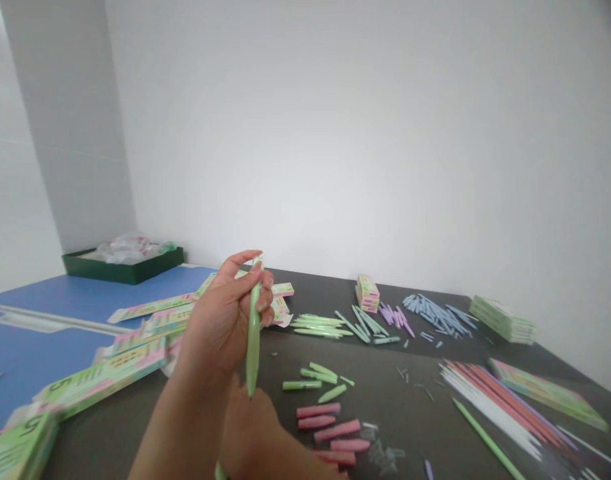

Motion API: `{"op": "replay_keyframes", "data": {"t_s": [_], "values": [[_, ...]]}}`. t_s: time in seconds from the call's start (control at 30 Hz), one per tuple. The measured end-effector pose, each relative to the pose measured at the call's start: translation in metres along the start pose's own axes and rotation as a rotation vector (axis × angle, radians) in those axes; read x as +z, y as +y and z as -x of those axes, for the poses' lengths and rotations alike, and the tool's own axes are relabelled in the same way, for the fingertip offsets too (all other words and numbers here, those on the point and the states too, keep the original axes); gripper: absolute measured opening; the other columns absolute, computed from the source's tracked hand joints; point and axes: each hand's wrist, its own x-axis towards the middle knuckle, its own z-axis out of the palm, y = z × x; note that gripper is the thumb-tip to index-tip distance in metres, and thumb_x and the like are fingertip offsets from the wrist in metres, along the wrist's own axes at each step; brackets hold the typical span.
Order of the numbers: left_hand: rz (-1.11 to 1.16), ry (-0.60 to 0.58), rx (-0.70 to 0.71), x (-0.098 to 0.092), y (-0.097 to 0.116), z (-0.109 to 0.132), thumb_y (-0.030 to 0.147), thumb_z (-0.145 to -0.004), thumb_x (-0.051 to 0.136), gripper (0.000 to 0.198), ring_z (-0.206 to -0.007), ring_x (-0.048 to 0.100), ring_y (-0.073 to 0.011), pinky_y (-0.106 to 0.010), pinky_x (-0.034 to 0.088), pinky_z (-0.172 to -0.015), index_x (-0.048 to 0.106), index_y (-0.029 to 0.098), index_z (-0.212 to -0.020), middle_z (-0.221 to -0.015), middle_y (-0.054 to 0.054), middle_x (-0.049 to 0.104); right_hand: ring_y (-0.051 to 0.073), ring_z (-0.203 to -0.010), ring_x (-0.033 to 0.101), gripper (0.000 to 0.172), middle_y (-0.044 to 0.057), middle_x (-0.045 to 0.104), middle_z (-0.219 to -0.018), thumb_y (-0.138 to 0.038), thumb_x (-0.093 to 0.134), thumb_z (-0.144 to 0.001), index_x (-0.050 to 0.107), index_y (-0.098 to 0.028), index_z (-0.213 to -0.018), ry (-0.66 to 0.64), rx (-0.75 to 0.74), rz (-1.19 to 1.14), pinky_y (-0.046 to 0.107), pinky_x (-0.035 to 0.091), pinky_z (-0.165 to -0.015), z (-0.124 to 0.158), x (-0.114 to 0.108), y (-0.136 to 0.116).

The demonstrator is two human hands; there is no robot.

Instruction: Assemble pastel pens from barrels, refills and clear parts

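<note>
My left hand (230, 307) is raised at the middle and closed around a light green pen (254, 333). The pen stands nearly upright with its narrow end down. My index fingertip rests at its top and the thumb lies against its side. Lower down, my right hand (250, 420) is partly behind the left forearm, and its fingers are hidden. A small green piece (220, 471) shows beside it at the bottom edge; whether the hand holds it I cannot tell. Short green barrel parts (302, 385) and pink barrel parts (330, 430) lie right of my hands.
Overlapping printed boxes (105, 377) line the left side. Farther back lie green pens (320, 325), purple parts (396, 319) and blue parts (438, 313). Long thin rods (500, 407) and stacked boxes (502, 319) are at right. A dark green tray (130, 272) holds plastic bags.
</note>
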Motion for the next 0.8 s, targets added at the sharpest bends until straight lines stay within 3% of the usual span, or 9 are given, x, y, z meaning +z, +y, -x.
{"op": "replay_keyframes", "data": {"t_s": [0.07,0.13,0.23,0.33,0.43,0.53,0.57,0.67,0.8], "values": [[0.017,0.012,-0.024,0.004,-0.009,-0.004,0.005,-0.078,0.048,0.023,-0.036,0.037,-0.0049,-0.013,0.036,-0.030,0.048,0.022,-0.093,-0.057,0.006,0.049,0.024,-0.070,0.063,0.022,0.016,0.065,-0.083,-0.015,0.042,-0.082,0.061,-0.011,-0.094,0.104,0.165,-0.092,0.030,0.046,-0.054,0.019,-0.020,0.017],[0.037,0.021,-0.057,0.012,-0.023,-0.007,0.005,-0.077,0.049,0.023,-0.035,0.035,-0.0045,-0.013,0.035,-0.030,0.047,0.022,-0.092,-0.056,0.006,0.049,0.016,-0.055,0.057,0.028,0.007,0.062,-0.067,-0.031,0.037,-0.089,0.061,-0.016,-0.084,0.244,0.388,-0.399,0.024,0.042,-0.047,0.043,-0.046,0.035],[0.051,0.009,-0.106,0.034,-0.055,-0.003,0.011,-0.075,0.055,0.022,-0.035,0.037,-0.0051,-0.015,0.035,-0.032,0.045,0.023,-0.090,-0.056,0.007,0.051,0.009,-0.039,0.043,0.053,-0.001,0.051,-0.058,-0.057,0.026,-0.088,0.058,-0.015,-0.092,0.339,0.459,-0.999,0.019,0.036,-0.037,0.085,-0.082,0.055],[0.016,0.012,-0.150,0.061,-0.098,0.012,0.019,-0.073,0.058,0.026,-0.042,0.050,-0.0089,-0.019,0.044,-0.042,0.042,0.025,-0.092,-0.058,0.007,0.057,0.008,-0.042,0.040,0.054,-0.003,0.047,-0.059,-0.064,0.044,-0.078,0.057,-0.014,-0.093,0.458,0.438,-1.157,0.019,0.036,-0.040,0.127,-0.098,0.067],[-0.140,-0.097,-0.225,0.076,-0.142,0.030,0.029,-0.075,0.059,0.036,-0.075,0.067,-0.0172,-0.028,0.051,-0.069,0.037,0.026,-0.104,-0.075,0.000,0.067,0.008,-0.045,0.038,0.037,-0.004,0.043,-0.055,-0.051,0.056,-0.077,0.060,-0.014,-0.083,0.557,0.602,-0.912,0.019,0.032,-0.043,0.171,-0.096,0.084],[-0.397,-0.409,-0.318,0.073,-0.170,0.030,0.032,-0.066,0.067,0.059,-0.106,0.058,-0.0256,-0.036,0.047,-0.085,0.038,0.022,-0.117,-0.104,-0.012,0.066,0.015,-0.064,0.051,0.029,0.001,0.053,-0.065,-0.038,0.043,-0.087,0.062,-0.017,-0.078,0.590,0.759,-0.422,0.025,0.039,-0.058,0.221,-0.092,0.112],[-0.480,-0.398,-0.310,0.068,-0.173,0.025,0.034,-0.061,0.070,0.064,-0.113,0.053,-0.0283,-0.038,0.046,-0.087,0.041,0.021,-0.116,-0.113,-0.015,0.062,0.018,-0.074,0.053,0.028,0.004,0.056,-0.073,-0.033,0.042,-0.087,0.061,-0.018,-0.074,0.592,0.795,-0.236,0.028,0.040,-0.067,0.238,-0.091,0.124],[-0.630,-0.299,-0.239,0.048,-0.158,0.001,0.044,-0.061,0.067,0.049,-0.114,0.051,-0.0304,-0.041,0.042,-0.092,0.054,0.018,-0.101,-0.113,-0.014,0.061,0.024,-0.082,0.054,0.026,0.011,0.057,-0.084,-0.025,0.039,-0.084,0.061,-0.019,-0.071,0.531,0.957,0.122,0.036,0.041,-0.074,0.282,-0.082,0.157],[-0.645,-0.091,-0.155,0.014,-0.108,-0.030,0.044,-0.069,0.062,0.034,-0.108,0.054,-0.0274,-0.039,0.046,-0.086,0.059,0.020,-0.092,-0.105,-0.007,0.063,0.030,-0.081,0.056,0.022,0.013,0.060,-0.080,-0.018,0.044,-0.074,0.065,-0.024,-0.077,0.452,1.026,0.217,0.042,0.041,-0.073,0.316,-0.059,0.190]]}}
